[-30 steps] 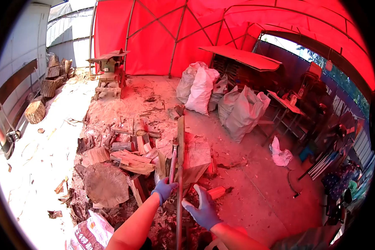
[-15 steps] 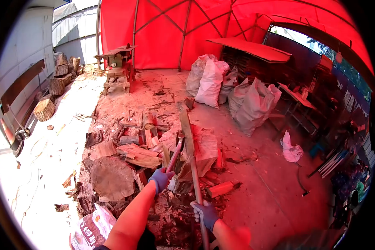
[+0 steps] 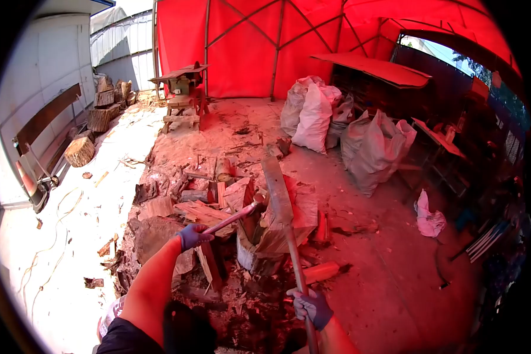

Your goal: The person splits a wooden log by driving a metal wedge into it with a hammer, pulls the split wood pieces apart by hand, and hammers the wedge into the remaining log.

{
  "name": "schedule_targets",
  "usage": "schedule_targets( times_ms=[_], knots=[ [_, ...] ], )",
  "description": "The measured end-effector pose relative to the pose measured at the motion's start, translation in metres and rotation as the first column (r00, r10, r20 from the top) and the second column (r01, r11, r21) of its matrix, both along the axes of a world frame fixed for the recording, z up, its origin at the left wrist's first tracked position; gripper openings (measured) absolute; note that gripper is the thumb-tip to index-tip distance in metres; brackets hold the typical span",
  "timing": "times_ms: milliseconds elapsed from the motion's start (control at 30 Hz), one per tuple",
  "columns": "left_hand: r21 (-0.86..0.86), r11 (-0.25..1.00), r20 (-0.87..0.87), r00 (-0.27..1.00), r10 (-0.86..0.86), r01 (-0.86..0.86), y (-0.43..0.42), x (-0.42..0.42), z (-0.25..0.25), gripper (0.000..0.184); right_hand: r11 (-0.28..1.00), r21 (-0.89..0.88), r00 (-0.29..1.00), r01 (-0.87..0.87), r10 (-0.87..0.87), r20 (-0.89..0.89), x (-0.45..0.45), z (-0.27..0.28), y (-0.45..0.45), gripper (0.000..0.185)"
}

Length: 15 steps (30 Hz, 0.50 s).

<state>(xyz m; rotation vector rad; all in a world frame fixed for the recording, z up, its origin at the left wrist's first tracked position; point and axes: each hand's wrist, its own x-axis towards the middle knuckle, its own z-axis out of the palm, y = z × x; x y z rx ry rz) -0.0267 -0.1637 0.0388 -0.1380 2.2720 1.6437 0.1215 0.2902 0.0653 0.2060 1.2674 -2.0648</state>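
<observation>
My left hand (image 3: 194, 236), in a blue-grey glove, is closed around the lower end of a short-handled tool (image 3: 233, 218). Its small metal end touches or nearly touches a cracked log block (image 3: 256, 245); I cannot tell which. A matching glove covers my right hand (image 3: 312, 308), wrapped round the shaft of a long-handled tool (image 3: 295, 253). That tool's long, flat, grey-brown head lies over or in front of the block, and its exact kind is unclear. Split firewood (image 3: 200, 210) lies heaped beyond my left hand. A split piece of wood (image 3: 321, 272) rests right of the block.
White sacks (image 3: 315, 118) and grey sacks (image 3: 374, 147) stand at the back right. A machine on a wooden stand (image 3: 183, 97) is at the back left. Logs (image 3: 79, 151) line the left wall. A crumpled white bag (image 3: 429, 215) lies on the right floor.
My left hand has moved left, tilting the short tool closer to level. My right hand has shifted right and slightly down with the long tool. The view has turned slightly left.
</observation>
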Motion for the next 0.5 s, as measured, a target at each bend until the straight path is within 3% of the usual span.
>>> schedule_targets(
  times_ms=[100, 167, 267, 333, 400, 500],
  knots=[
    [-0.004, 1.0, 0.015, 1.0, 0.027, -0.027, 0.008, 0.003, -0.002, 0.029, 0.996, -0.09, 1.0, -0.02, 0.018, -0.024, 0.0, -0.005, 0.006, 0.034],
    [0.105, 0.992, 0.007, 0.997, 0.073, -0.073, 0.014, 0.017, -0.029, 0.029, 0.918, -0.392, 0.996, -0.056, 0.08, 0.046, -0.001, -0.018, 0.011, 0.03],
    [-0.015, 0.995, 0.022, 0.995, 0.101, -0.101, 0.017, 0.069, -0.096, 0.033, 0.888, -0.459, 0.995, -0.029, 0.071, 0.074, -0.002, -0.029, 0.008, 0.027],
    [-0.075, 0.992, -0.009, 0.994, 0.104, -0.105, 0.0, 0.081, -0.116, 0.036, 0.91, -0.414, 0.998, -0.011, 0.039, 0.058, -0.006, -0.029, 0.005, 0.027],
    [-0.352, 0.933, 0.162, 0.977, 0.138, -0.074, -0.004, 0.108, -0.1, 0.039, 0.93, -0.367, 0.999, 0.016, 0.004, 0.054, -0.005, -0.03, 0.002, 0.027],
    [-0.315, 0.944, 0.061, 0.99, 0.126, -0.1, -0.004, 0.133, -0.078, 0.04, 0.941, -0.334, 0.997, 0.055, -0.036, 0.064, -0.01, -0.028, -0.005, 0.026]
  ],
)
